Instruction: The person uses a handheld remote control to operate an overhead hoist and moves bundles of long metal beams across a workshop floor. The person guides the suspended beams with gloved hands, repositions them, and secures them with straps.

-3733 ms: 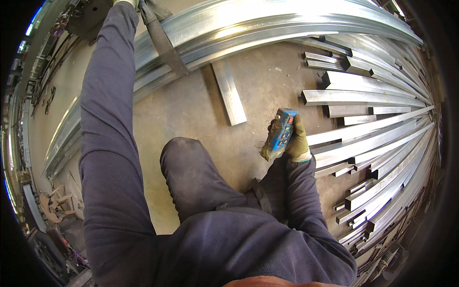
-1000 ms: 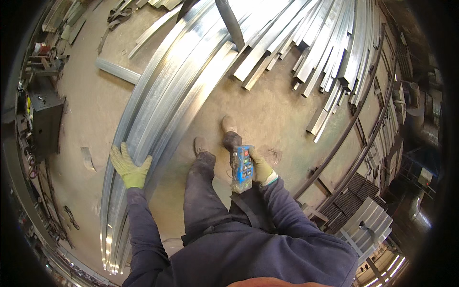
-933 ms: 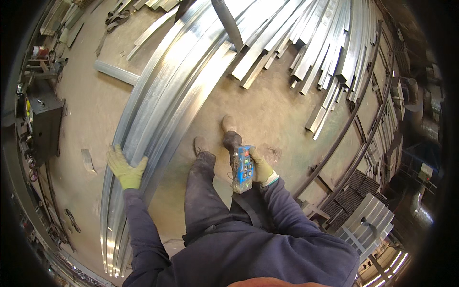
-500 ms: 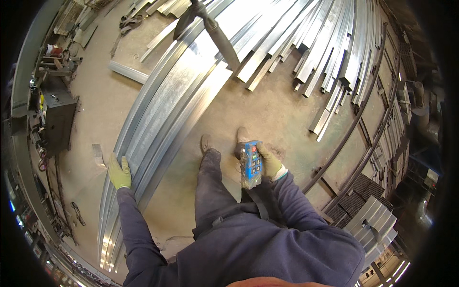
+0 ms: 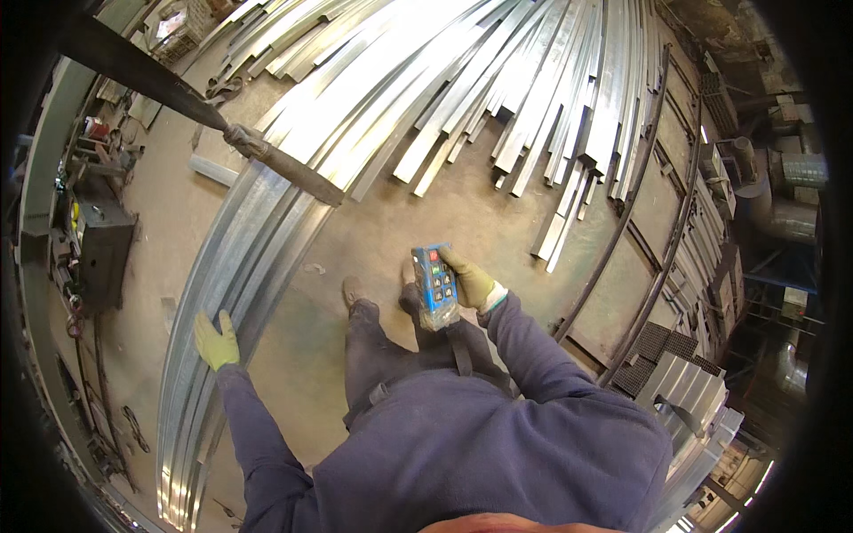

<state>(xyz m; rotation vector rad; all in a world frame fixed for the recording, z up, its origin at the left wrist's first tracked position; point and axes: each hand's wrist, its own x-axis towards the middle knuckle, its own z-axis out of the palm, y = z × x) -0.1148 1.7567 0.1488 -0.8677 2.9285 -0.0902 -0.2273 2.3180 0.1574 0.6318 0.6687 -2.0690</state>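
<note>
My left hand (image 5: 216,342), in a pale yellow-green glove, rests on a bundle of long shiny metal profiles (image 5: 233,258) with its fingers and thumb spread. A dark lifting sling (image 5: 280,164) is wrapped round the bundle farther along and runs up to the upper left. In front of my body, my right hand (image 5: 471,281), gloved alike, is closed round a blue remote control (image 5: 434,277). Its face, with a red button on top and several dark buttons below, is turned up. Clear wrapping covers its lower end.
Many metal profiles (image 5: 569,107) lie fanned out on the floor ahead. To the left stands a dark metal cabinet (image 5: 102,253). Dark rails (image 5: 635,235) run along the right side, with stacked profiles (image 5: 684,391) near my right elbow. A short profile (image 5: 213,171) lies beyond the bundle.
The view has shifted. The sling now appears farther left and lower, crossing the bundle nearer to me. My left hand stays spread on the profiles, and my right hand still holds the remote control.
</note>
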